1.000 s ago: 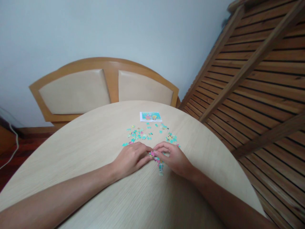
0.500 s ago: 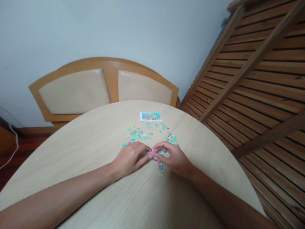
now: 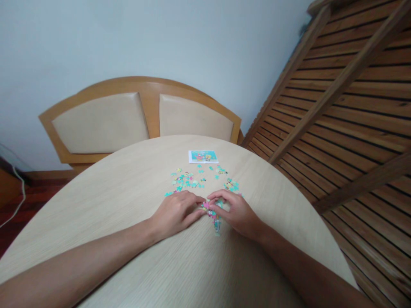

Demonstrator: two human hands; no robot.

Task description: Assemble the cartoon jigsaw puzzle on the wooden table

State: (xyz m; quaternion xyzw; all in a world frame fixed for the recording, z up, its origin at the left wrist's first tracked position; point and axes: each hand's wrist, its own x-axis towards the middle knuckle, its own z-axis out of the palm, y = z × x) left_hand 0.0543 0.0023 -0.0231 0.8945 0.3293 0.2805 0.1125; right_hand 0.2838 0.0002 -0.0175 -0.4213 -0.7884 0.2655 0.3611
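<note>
Between my hands, a partly joined jigsaw puzzle (image 3: pixel 217 223) in pink, teal and white lies on the table. My left hand (image 3: pixel 180 212) rests on the tabletop, its thumb and fingers closed at the puzzle's left edge. A pink jigsaw piece (image 3: pixel 206 205) shows between the fingertips of both hands. My right hand (image 3: pixel 236 212) curves over the puzzle's right side, with thumb and index finger closed on the pink piece. The fingers hide part of the joined section.
Loose jigsaw pieces (image 3: pixel 186 179) lie scattered beyond my left hand, and more loose pieces (image 3: pixel 231 185) beyond my right. Behind them is a picture card (image 3: pixel 203 157). The round wooden table (image 3: pixel 128 179) meets a padded bench back (image 3: pixel 105 122); a slatted wooden panel (image 3: pixel 346 94) stands at right.
Both hands have shifted very slightly at the fingertips, and the pink piece sits a touch further right. The loose pieces and the card have stayed in place.
</note>
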